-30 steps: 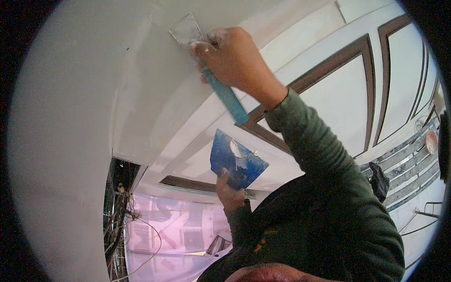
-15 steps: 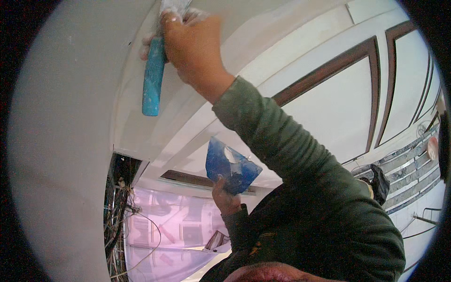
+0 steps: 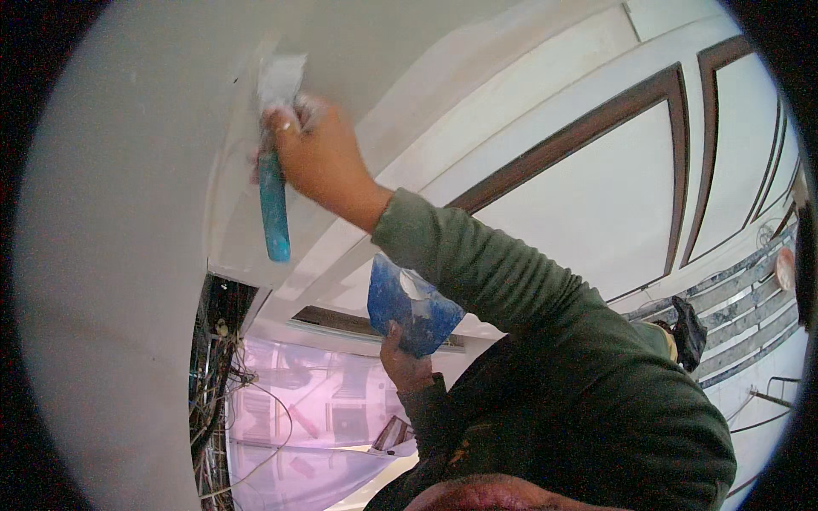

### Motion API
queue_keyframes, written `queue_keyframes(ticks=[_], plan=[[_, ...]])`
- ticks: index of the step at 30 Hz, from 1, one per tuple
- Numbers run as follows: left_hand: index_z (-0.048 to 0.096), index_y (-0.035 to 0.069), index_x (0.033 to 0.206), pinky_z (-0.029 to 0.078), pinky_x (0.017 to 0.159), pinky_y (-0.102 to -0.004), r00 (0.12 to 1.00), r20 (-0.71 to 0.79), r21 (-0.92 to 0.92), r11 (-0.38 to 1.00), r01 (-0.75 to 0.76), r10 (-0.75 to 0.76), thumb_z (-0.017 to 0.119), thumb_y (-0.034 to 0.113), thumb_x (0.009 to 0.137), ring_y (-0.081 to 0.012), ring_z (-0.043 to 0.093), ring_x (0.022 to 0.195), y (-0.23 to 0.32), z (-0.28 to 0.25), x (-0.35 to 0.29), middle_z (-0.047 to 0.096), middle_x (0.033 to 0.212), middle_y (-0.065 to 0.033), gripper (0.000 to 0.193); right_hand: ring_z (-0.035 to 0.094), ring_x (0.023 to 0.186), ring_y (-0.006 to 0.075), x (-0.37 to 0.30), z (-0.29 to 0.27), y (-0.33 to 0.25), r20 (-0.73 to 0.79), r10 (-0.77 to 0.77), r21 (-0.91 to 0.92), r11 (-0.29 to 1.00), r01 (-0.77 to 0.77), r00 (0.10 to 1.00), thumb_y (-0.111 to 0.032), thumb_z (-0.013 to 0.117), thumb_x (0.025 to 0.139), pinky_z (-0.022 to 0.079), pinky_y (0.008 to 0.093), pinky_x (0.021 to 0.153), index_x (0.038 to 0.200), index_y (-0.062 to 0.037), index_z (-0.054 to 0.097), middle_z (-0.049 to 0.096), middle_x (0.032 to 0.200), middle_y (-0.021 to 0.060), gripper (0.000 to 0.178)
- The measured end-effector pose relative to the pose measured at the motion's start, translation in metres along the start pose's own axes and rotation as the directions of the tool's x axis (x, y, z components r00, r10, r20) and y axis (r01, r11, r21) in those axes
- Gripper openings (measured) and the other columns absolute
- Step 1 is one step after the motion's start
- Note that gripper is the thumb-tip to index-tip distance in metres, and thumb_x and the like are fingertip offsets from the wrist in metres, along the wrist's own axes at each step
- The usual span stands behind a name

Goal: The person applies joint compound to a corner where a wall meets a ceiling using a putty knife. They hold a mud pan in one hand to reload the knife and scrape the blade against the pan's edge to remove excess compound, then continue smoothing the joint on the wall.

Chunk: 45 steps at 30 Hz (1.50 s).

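Note:
My right hand (image 3: 308,153), reaching up, is closed around a putty knife (image 3: 273,209) with a teal handle. Its whitish, putty-smeared blade (image 3: 282,78) points up against the pale plastered surface (image 3: 358,81); whether the edge touches is hard to tell. Lower down, my left hand (image 3: 404,362) grips the lower edge of a blue putty board (image 3: 407,319), thumb on its face. A dab of white putty (image 3: 415,286) lies on the board's upper part. My right forearm passes just above and to the right of the board.
At the lower left, an opening holds tangled cables (image 3: 223,358). Pinkish translucent sheeting (image 3: 307,400) hangs beside it. White panels with brown frames (image 3: 588,140) run along the right. A black bag (image 3: 688,328) lies near grey slats (image 3: 741,315) at the far right.
My right hand has moved down and slightly left with the putty knife, bringing its blade into fuller view. My left hand and the blue board have shifted slightly left.

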State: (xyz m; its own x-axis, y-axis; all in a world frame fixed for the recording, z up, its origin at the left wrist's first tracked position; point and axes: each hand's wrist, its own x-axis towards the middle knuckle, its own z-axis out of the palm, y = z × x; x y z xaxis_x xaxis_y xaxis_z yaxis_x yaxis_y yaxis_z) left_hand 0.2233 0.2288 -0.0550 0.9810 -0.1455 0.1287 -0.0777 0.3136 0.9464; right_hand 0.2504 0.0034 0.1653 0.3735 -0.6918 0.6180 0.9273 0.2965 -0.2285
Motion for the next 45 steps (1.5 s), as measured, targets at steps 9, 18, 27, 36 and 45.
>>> queue_keyframes(ticks=[9,18,27,36,45], plan=[[0.054,-0.007,0.117,0.051,0.088,-0.0444,0.993,0.108,-0.105,0.993,0.059,-0.048,0.057,0.021,0.092,-0.0311,0.061,0.099,-0.005,0.005,0.001,0.062,0.108,-0.0170,0.038,0.068,0.063,0.0258,0.016,-0.029,-0.032,0.062,-0.067,-0.203,0.976,0.079,0.996,-0.016,0.049,0.097,0.057,0.0351,0.051,0.095,0.0070,0.055,0.064,0.072,0.0161,0.024],[0.043,-0.004,0.133,0.043,0.099,-0.0484,0.980,0.199,-0.405,0.911,0.081,0.001,0.062,0.016,0.087,-0.0347,0.053,0.115,0.010,0.026,0.011,0.054,0.128,-0.0188,0.053,0.058,0.051,0.0109,-0.072,-0.115,-0.070,0.236,0.456,-0.450,0.834,-0.319,0.858,-0.030,0.054,0.097,0.048,0.0229,0.043,0.102,0.0030,0.058,0.060,0.068,0.0060,0.034],[0.053,-0.008,0.114,0.053,0.077,-0.0377,0.880,0.471,-0.681,0.607,0.410,-0.065,0.048,0.013,0.096,-0.0279,0.060,0.094,-0.008,0.083,0.001,0.062,0.107,-0.0209,0.028,0.052,0.046,0.0091,-0.125,-0.187,-0.088,0.075,0.560,-0.509,0.733,-0.451,0.825,-0.021,0.062,0.092,0.039,0.0223,0.038,0.113,-0.0007,0.055,0.059,0.077,0.0067,0.029],[0.051,-0.008,0.117,0.053,0.078,-0.0373,0.754,0.650,-0.602,0.542,0.586,-0.094,0.045,0.019,0.100,-0.0261,0.056,0.092,-0.023,0.117,-0.019,0.060,0.102,-0.0189,0.033,0.057,0.065,0.0097,-0.139,-0.189,-0.086,0.180,0.544,-0.121,0.839,-0.530,0.820,-0.018,0.056,0.095,0.049,0.0244,0.056,0.120,0.0023,0.059,0.065,0.103,0.0080,0.032],[0.048,-0.008,0.124,0.050,0.095,-0.0455,0.783,0.615,-0.664,0.476,0.576,-0.090,0.047,0.013,0.098,-0.0321,0.056,0.114,-0.028,0.112,-0.020,0.057,0.120,-0.0245,0.033,0.057,0.094,0.0110,-0.154,-0.183,-0.076,0.228,0.537,-0.255,0.838,-0.482,0.812,-0.016,0.057,0.095,0.047,0.0254,0.083,0.122,-0.0018,0.061,0.063,0.105,0.0044,0.031]])
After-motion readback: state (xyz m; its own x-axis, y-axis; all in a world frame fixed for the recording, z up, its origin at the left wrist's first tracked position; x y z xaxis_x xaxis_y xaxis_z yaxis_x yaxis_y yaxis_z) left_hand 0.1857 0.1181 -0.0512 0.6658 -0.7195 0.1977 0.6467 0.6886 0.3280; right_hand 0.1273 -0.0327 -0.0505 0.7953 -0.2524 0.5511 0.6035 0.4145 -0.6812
